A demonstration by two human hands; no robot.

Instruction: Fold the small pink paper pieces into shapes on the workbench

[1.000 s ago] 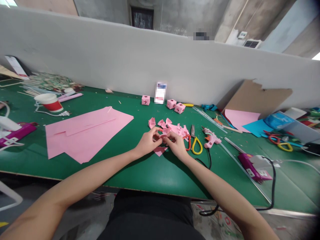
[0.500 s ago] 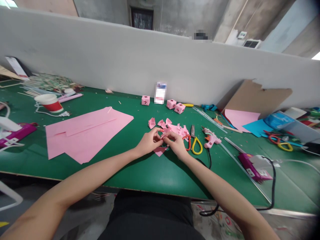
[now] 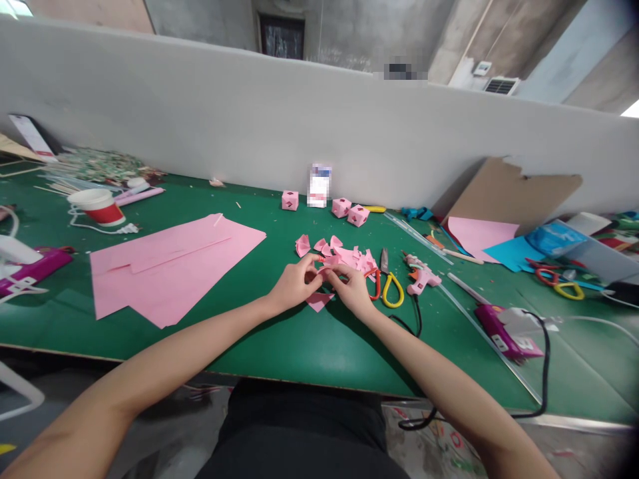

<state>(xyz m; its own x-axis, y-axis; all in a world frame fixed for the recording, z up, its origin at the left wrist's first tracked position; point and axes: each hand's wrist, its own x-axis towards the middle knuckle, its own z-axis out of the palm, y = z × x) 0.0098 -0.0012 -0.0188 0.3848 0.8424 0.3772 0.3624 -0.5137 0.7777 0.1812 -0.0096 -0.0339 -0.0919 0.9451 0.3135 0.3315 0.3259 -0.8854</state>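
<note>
My left hand [image 3: 294,285] and my right hand [image 3: 350,287] meet over the table, both pinching one small piece of pink paper [image 3: 325,270]. My fingers cover most of it, so its shape is unclear. Just beyond them lies a heap of pink paper scraps [image 3: 355,258], with a few folded pink pieces [image 3: 302,245] at its left. A flat pink piece [image 3: 319,303] rests beneath my hands. Close by my right hand are scissors [image 3: 393,289] with one red and one yellow handle. Farther right sits a pink glue gun [image 3: 423,277].
Large pink sheets [image 3: 174,273] spread over the green table [image 3: 299,352] at left. Pink paper cubes [image 3: 290,200] with cut-out holes stand near the grey partition [image 3: 224,120]. A paper cup [image 3: 97,206] is at far left. A purple power strip [image 3: 504,332] and black cable [image 3: 547,372] lie right.
Both hands stay in nearly the same place, with only slight finger movement around the pink paper piece. Nothing else on the table has visibly moved.
</note>
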